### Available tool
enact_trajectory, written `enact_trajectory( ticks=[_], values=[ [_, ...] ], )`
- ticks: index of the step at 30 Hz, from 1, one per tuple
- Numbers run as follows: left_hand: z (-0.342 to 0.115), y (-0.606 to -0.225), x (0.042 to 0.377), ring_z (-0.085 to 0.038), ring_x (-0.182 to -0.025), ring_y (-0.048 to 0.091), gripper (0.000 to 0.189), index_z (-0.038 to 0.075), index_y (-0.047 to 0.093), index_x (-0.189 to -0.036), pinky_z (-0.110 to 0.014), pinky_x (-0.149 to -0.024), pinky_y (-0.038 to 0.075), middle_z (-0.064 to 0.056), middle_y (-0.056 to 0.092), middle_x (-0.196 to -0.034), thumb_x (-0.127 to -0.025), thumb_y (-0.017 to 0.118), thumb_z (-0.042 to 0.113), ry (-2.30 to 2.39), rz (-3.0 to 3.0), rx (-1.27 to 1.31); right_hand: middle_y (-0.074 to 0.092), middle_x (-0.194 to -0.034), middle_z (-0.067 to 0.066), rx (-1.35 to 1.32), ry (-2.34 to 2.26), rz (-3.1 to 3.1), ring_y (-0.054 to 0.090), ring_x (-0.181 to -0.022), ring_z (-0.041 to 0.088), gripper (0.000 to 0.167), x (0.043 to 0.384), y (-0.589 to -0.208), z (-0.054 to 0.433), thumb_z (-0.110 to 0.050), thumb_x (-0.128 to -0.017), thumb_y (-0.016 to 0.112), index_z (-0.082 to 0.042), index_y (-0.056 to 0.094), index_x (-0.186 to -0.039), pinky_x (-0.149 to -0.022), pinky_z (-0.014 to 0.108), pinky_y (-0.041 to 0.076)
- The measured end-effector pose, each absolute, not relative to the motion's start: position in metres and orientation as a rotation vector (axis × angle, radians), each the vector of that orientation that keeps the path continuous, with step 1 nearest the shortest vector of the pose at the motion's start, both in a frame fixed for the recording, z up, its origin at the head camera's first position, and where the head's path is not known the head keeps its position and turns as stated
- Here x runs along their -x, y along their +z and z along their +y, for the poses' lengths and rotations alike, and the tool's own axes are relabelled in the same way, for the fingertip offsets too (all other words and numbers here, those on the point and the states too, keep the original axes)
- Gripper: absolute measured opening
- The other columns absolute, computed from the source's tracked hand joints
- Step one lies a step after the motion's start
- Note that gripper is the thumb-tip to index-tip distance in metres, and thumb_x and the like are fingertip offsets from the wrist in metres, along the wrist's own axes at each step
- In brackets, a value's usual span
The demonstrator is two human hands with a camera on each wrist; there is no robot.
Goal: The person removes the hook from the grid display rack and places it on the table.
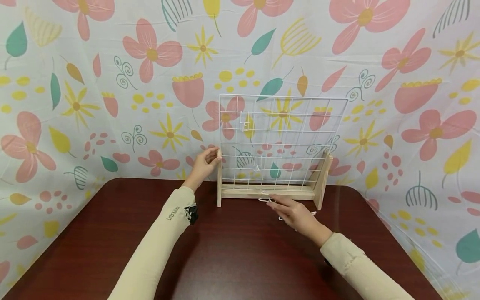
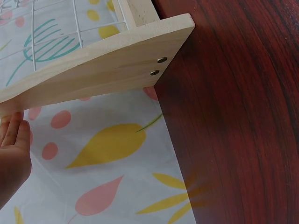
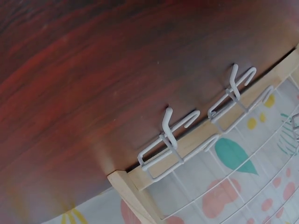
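A white wire grid rack (image 1: pixel 285 143) stands upright in a pale wooden stand (image 1: pixel 270 192) at the table's back. My left hand (image 1: pixel 204 166) holds the top of the left wooden upright (image 2: pixel 112 65); its fingers (image 2: pixel 16 133) lie against the outer face. Over the table in front of the base, my right hand (image 1: pixel 300 216) reaches with extended fingers. Just at its fingertips is a white wire hook (image 1: pixel 265 199); another hook (image 1: pixel 280 218) is partly hidden beneath the hand. Both hooks show in the right wrist view, the nearer (image 3: pixel 169 135) and the farther (image 3: pixel 236 91), without the hand.
Two more white hooks hang on the grid, an upper one (image 1: pixel 245 124) and a lower one (image 1: pixel 257 163). Close behind the rack hangs a flowered cloth (image 1: pixel 168 104). The dark red-brown table (image 1: pixel 232 258) extends toward me.
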State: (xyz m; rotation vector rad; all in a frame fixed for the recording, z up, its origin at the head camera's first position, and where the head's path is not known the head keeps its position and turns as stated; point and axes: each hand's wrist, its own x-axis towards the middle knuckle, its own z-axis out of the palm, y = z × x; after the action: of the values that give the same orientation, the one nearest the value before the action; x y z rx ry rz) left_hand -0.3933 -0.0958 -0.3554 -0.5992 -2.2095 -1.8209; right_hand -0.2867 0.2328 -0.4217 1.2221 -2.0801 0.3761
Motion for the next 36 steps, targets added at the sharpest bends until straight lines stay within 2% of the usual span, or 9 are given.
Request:
enact_trajectory(
  ticks=[3,6,7,10,12,17,29,36],
  values=[
    [-0.095,-0.356,0.394,-0.032,-0.123,0.052,0.046,-0.001,0.050,-0.137,-0.038,-0.102,0.046,-0.021,0.055,-0.131,-0.095,0.062,0.011,-1.826,-2.214,0.586,0.063,-0.120,0.017,-1.239,0.392,-2.095,0.064,-0.106,0.032,0.039,0.288,-0.424,0.232,-0.028,-0.103,0.043,-0.003,0.071,-0.113,-0.078,0.034,0.057],
    [-0.094,-0.356,0.394,-0.032,-0.123,0.052,0.045,0.000,0.051,-0.137,-0.039,-0.101,0.046,-0.020,0.055,-0.131,-0.095,0.062,0.010,-1.829,-2.220,0.578,0.064,-0.119,0.016,-1.255,0.396,-2.104,0.064,-0.106,0.033,0.022,0.289,-0.427,0.233,-0.013,-0.095,0.062,-0.003,0.071,-0.112,-0.079,0.034,0.057],
    [-0.094,-0.356,0.394,-0.031,-0.123,0.052,0.045,0.001,0.051,-0.138,-0.039,-0.101,0.047,-0.019,0.055,-0.132,-0.095,0.062,0.011,-1.832,-2.223,0.575,0.064,-0.119,0.016,-1.257,0.390,-2.109,0.064,-0.106,0.033,0.023,0.289,-0.427,0.232,-0.007,-0.090,0.069,-0.003,0.071,-0.112,-0.079,0.034,0.057],
    [-0.095,-0.356,0.394,-0.031,-0.124,0.052,0.045,0.002,0.051,-0.138,-0.039,-0.102,0.046,-0.019,0.055,-0.132,-0.095,0.062,0.011,-1.833,-2.230,0.570,0.065,-0.117,0.016,-1.257,0.364,-2.114,0.065,-0.104,0.031,0.042,0.290,-0.428,0.232,0.007,-0.071,0.079,-0.003,0.072,-0.111,-0.077,0.035,0.058],
    [-0.096,-0.355,0.394,-0.031,-0.124,0.051,0.045,0.002,0.051,-0.138,-0.039,-0.102,0.046,-0.019,0.054,-0.133,-0.095,0.061,0.011,-1.831,-2.237,0.570,0.066,-0.116,0.017,-1.254,0.341,-2.118,0.065,-0.104,0.030,0.045,0.289,-0.429,0.231,0.007,-0.067,0.080,-0.003,0.073,-0.110,-0.077,0.036,0.058],
    [-0.095,-0.353,0.393,-0.030,-0.124,0.051,0.045,0.002,0.051,-0.138,-0.038,-0.102,0.046,-0.018,0.055,-0.132,-0.095,0.062,0.012,-1.839,-2.237,0.564,0.067,-0.115,0.016,-1.257,0.293,-2.132,0.067,-0.101,0.028,0.043,0.288,-0.431,0.229,0.004,-0.066,0.081,-0.003,0.073,-0.108,-0.075,0.037,0.058],
    [-0.096,-0.354,0.394,-0.031,-0.124,0.052,0.045,0.001,0.051,-0.137,-0.037,-0.102,0.046,-0.019,0.055,-0.132,-0.095,0.062,0.010,-1.841,-2.222,0.575,0.069,-0.107,0.015,-1.307,0.197,-2.192,0.069,-0.094,0.026,0.031,0.285,-0.438,0.227,0.000,-0.072,0.080,-0.004,0.075,-0.103,-0.070,0.034,0.059],
    [-0.096,-0.355,0.395,-0.030,-0.124,0.051,0.045,0.001,0.052,-0.137,-0.038,-0.102,0.046,-0.018,0.055,-0.132,-0.095,0.062,0.011,-1.843,-2.231,0.574,0.069,-0.107,0.016,-1.335,0.194,-2.200,0.068,-0.095,0.027,0.026,0.286,-0.443,0.226,-0.002,-0.075,0.078,-0.004,0.075,-0.101,-0.074,0.036,0.059]
  ],
)
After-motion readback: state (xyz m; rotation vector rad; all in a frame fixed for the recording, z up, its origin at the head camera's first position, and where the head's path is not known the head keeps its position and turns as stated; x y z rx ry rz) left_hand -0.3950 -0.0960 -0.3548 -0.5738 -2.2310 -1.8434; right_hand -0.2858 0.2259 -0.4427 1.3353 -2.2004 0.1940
